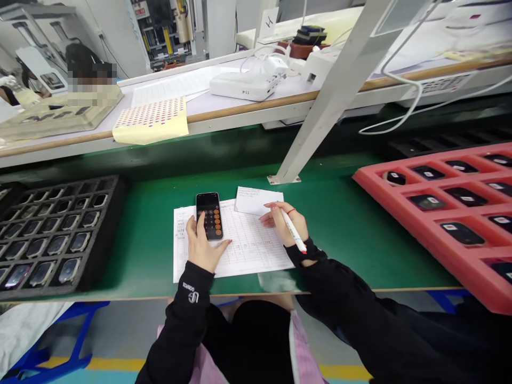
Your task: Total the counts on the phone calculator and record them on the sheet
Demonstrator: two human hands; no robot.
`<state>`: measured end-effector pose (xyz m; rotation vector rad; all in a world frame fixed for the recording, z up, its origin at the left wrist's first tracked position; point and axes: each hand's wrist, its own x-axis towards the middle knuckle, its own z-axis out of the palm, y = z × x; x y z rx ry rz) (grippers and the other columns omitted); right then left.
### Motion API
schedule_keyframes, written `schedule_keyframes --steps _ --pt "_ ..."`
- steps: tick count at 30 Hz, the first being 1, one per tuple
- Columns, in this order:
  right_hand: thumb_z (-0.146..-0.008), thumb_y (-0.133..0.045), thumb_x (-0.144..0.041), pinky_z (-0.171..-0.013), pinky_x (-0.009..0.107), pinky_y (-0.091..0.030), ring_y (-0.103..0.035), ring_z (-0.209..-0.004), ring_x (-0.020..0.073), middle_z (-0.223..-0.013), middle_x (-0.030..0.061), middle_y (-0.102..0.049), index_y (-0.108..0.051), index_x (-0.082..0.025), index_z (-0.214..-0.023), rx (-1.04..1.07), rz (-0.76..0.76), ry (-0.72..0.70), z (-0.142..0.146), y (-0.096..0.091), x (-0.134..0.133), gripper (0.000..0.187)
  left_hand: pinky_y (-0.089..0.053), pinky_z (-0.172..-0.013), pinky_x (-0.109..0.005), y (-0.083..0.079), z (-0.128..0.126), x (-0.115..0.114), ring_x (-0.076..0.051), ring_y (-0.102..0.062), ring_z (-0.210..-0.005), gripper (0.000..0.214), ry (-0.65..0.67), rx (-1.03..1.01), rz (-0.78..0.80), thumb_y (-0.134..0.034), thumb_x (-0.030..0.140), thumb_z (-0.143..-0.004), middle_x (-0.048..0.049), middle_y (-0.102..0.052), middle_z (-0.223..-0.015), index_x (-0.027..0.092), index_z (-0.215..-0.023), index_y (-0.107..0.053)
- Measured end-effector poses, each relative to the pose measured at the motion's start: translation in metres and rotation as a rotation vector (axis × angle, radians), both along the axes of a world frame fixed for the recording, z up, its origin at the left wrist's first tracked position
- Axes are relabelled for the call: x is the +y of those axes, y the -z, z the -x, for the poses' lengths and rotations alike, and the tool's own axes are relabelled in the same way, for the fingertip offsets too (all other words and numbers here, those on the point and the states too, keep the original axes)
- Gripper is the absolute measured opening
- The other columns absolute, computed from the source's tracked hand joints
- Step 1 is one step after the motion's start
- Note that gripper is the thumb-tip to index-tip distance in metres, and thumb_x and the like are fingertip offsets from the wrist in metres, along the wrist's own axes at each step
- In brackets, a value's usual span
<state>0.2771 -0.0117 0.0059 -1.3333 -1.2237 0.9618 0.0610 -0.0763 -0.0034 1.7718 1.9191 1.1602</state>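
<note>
A smartphone [208, 201] showing a calculator lies on a printed form [240, 256] with a grid and handwritten entries. My left hand [203, 246] is over its left side, fingers spread, a fingertip at the keypad and the thumb stretched out above the form. In my right hand [291, 223] a white pen [293, 230] with a red end is held, slanting back over the hand. Beneath that hand's fingertips, a small white paper slip [254, 201] with writing overlaps the form's top edge.
A black foam tray [106, 234] of small devices stands at left, a red foam tray [416, 224] of dark devices at right. Behind, a slanted metal post [316, 122] rises from the green table [140, 240]. The shelf carries a white power strip [244, 85] and yellow sticker sheet [150, 122].
</note>
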Motion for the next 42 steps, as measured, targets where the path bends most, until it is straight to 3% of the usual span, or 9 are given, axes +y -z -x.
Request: schedule_keyframes --steps 5,11,16,18,22,28,34,38,42 --pt "-0.081 -0.053 -0.058 -0.032 0.02 -0.042 -0.058 -0.04 0.0134 -0.055 0.0033 -0.065 -0.062 -0.015 -0.094 -0.06 0.126 -0.141 -0.006 0.005 -0.023 0.046 -0.039 -0.105 -0.051 -0.004 0.01 -0.021 -0.031 -0.034 -0.134 0.078 0.048 0.011 -0.006 -0.068 0.037 -0.077 -0.0155 -0.027 -0.142 0.024 -0.142 -0.027" --pt "-0.085 -0.051 -0.05 -0.036 0.021 -0.043 -0.055 -0.039 0.0114 -0.053 0.0013 -0.063 -0.064 -0.018 -0.09 -0.235 0.143 -0.229 -0.025 0.008 -0.072 0.034 -0.042 -0.104 -0.042 -0.004 0.031 -0.06 -0.023 -0.046 -0.126 0.042 0.055 0.153 -0.016 -0.048 0.024 -0.091 -0.0113 -0.05 -0.131 0.022 -0.133 -0.044" --pt "-0.083 -0.051 -0.057 -0.036 0.023 -0.047 -0.057 -0.04 0.0136 -0.054 0.003 -0.064 -0.063 -0.017 -0.092 -0.186 0.263 -0.327 -0.035 0.002 -0.084 0.042 -0.045 -0.099 -0.042 0.004 0.041 -0.084 -0.025 -0.053 -0.119 0.038 0.085 0.298 -0.123 -0.048 0.015 -0.087 -0.0085 -0.061 -0.118 0.023 -0.124 -0.055" --pt "-0.084 -0.049 -0.058 -0.033 0.022 -0.044 -0.057 -0.039 0.0133 -0.054 0.0027 -0.063 -0.063 -0.018 -0.093 -0.213 0.247 -0.332 -0.036 -0.002 -0.079 0.044 -0.046 -0.098 -0.041 0.007 0.041 -0.09 -0.025 -0.054 -0.117 0.038 0.102 0.338 -0.148 -0.049 0.012 -0.085 -0.0072 -0.063 -0.117 0.025 -0.12 -0.058" --pt "-0.085 -0.05 -0.052 -0.039 0.023 -0.047 -0.057 -0.041 0.0124 -0.054 0.0016 -0.064 -0.066 -0.02 -0.088 -0.375 0.036 -0.341 -0.03 -0.016 -0.055 0.036 -0.047 -0.094 -0.039 0.011 0.035 -0.094 -0.025 -0.057 -0.114 0.042 0.052 0.382 -0.2 -0.051 0.01 -0.081 -0.0055 -0.064 -0.117 0.025 -0.118 -0.06" --pt "-0.087 -0.05 -0.047 -0.047 0.024 -0.05 -0.059 -0.043 0.0124 -0.055 0.0016 -0.065 -0.068 -0.018 -0.09 -0.44 -0.149 -0.376 0.003 -0.037 -0.002 0.034 -0.046 -0.094 -0.04 0.011 0.027 -0.094 -0.025 -0.058 -0.113 0.042 -0.044 0.333 -0.207 -0.051 0.008 -0.079 -0.0043 -0.065 -0.116 0.027 -0.114 -0.063" --pt "-0.085 -0.049 -0.051 -0.045 0.023 -0.049 -0.058 -0.042 0.0127 -0.05 0.001 -0.061 -0.067 -0.015 -0.091 -0.31 -0.152 -0.309 0.032 -0.018 0.033 0.04 -0.047 -0.095 -0.039 0.01 0.029 -0.095 -0.025 -0.057 -0.115 0.043 -0.026 0.386 -0.198 -0.05 0.008 -0.079 -0.0042 -0.065 -0.117 0.027 -0.116 -0.062" --pt "-0.084 -0.05 -0.052 -0.041 0.022 -0.046 -0.053 -0.037 0.0115 -0.043 -0.0009 -0.056 -0.068 -0.015 -0.09 -0.239 -0.13 -0.185 0.026 -0.003 0.038 0.042 -0.047 -0.095 -0.038 0.009 0.029 -0.094 -0.024 -0.058 -0.113 0.043 -0.025 0.405 -0.21 -0.05 0.007 -0.078 -0.0045 -0.065 -0.115 0.026 -0.116 -0.062" --pt "-0.081 -0.055 -0.051 -0.035 0.02 -0.041 -0.049 -0.034 0.0101 -0.04 -0.0029 -0.053 -0.067 -0.015 -0.089 -0.07 -0.043 -0.105 0.013 -0.006 0.046 0.039 -0.047 -0.093 -0.036 0.008 0.029 -0.092 -0.023 -0.059 -0.111 0.041 -0.022 0.46 -0.25 -0.051 0.005 -0.078 -0.0054 -0.066 -0.113 0.023 -0.112 -0.064"
